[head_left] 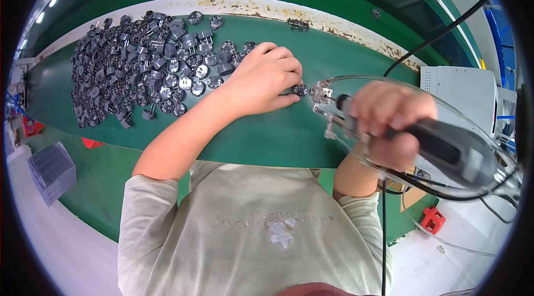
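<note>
My left hand [271, 76] reaches over the green bench with its fingers closed. Thumb and fingertips pinch a small round dark plug part [300, 90] on the bench top. My right hand [392, 115], smeared by motion, is wrapped around a black and grey electric screwdriver [456, 148]. At the screwdriver's front end, a metal feeder head [321, 94] with a clear tube points toward the plug part, a short gap away. A large pile of similar plug parts [139, 68], some showing prongs, lies left of my left hand.
A white, rust-flecked ledge [245, 5] runs along the back of the green bench [267, 143]. A light grey boxy machine [459, 93] stands at the right. A black cable [439, 34] and clear tubing [445, 237] hang on the right. A stack of grey sheets [53, 171] sits lower left.
</note>
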`<state>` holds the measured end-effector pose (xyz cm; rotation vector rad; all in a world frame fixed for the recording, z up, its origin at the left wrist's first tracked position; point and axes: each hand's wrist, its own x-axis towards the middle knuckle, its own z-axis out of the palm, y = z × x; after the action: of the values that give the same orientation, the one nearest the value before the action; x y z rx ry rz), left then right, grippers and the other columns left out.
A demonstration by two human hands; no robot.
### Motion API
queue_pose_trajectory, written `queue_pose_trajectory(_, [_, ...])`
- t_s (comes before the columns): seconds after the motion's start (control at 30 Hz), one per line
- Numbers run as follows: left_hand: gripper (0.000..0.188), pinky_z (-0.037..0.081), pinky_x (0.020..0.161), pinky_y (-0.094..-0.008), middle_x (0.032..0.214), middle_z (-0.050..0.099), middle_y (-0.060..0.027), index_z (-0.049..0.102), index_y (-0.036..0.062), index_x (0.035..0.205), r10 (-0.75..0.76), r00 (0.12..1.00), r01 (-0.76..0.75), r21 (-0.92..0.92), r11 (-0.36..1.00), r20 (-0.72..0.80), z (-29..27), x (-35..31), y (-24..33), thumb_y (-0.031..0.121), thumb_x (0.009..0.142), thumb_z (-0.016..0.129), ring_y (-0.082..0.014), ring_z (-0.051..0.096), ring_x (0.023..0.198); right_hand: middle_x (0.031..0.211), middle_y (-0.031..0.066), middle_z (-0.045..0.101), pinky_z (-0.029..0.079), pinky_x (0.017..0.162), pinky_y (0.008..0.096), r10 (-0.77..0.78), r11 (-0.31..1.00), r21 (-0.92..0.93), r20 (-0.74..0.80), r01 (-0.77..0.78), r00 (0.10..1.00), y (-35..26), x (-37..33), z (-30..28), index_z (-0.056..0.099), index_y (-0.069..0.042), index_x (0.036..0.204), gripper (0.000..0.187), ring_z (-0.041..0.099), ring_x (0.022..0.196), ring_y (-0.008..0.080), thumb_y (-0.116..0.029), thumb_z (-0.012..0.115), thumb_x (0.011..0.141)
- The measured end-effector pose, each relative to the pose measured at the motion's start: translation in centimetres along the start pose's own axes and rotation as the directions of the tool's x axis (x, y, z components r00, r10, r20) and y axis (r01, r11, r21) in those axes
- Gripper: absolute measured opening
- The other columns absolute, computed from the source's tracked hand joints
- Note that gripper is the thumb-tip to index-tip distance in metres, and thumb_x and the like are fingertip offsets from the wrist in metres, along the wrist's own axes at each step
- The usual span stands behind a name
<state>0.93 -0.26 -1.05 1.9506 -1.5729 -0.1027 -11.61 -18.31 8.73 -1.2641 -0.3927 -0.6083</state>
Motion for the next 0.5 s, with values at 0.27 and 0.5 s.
queue_pose_trajectory(0.27, [0.024, 0.044, 0.105, -0.0426, 0.111, 0.068, 0.0008, 0.077, 0.0104, 0.099, 0.013, 1.0, -0.013, -0.008, 1.0, -0.003, 0.0, -0.2, 0.0, 0.022, 0.078, 0.08, -0.023, 0.061, 0.114, 0.076, 0.0069, 0.061, 0.056, 0.064, 0.0442, 0.016, 1.0, 0.013, 0.201, -0.019, 0.979, -0.9, 0.0, -1.8, 0.05, -0.008, 0.102, 0.031, 0.06, 0.061, 0.0218, -0.02, 0.078, 0.092])
queue_pose_trajectory(0.5, [0.023, 0.045, 0.103, -0.0426, 0.111, 0.068, 0.0016, 0.078, 0.0108, 0.099, 0.016, 1.0, -0.016, -0.01, 1.0, 0.008, 0.0, -0.1, 0.0, 0.02, 0.078, 0.081, -0.0231, 0.061, 0.112, 0.068, 0.0034, 0.058, 0.054, 0.056, 0.0396, 0.076, 0.994, -0.092, 0.171, -0.061, 0.982, -0.2, 0.1, -1.1, 0.051, -0.011, 0.094, 0.023, 0.059, 0.053, 0.0192, -0.026, 0.067, 0.092])
